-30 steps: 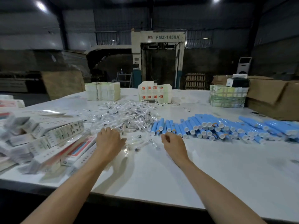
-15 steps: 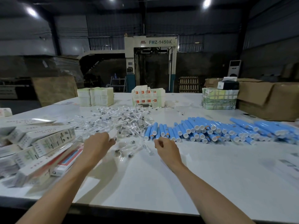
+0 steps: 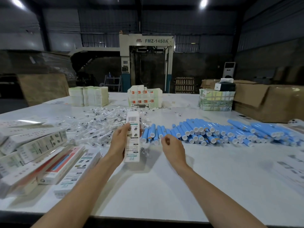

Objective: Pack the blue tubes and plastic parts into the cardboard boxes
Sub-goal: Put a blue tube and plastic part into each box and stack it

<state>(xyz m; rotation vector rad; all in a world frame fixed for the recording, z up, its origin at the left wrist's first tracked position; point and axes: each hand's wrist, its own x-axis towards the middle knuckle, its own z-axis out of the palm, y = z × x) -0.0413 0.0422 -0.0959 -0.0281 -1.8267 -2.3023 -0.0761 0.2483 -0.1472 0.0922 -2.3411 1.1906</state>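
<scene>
**Barely begun: 1 box [image 3: 132,139] up, nothing packed**

Left hand [image 3: 118,142] grips the white box by its side, lengthwise above the table [image 3: 164,186], barcode end pointing away. Right hand [image 3: 173,147] hovers just beside the near end of the tubes [image 3: 213,132], fingers loosely curled, nothing seen in it. Tubes lie loose in a row at right, with clear parts [image 3: 102,124] heaped mid-table. More boxes [image 3: 41,145] are piled at left; filled or not, can't tell. My judgement: nearly all the packing is left. Readable: "FMZ-1450A" on the machine [image 3: 154,41] behind. Box print is too small to read.
</scene>
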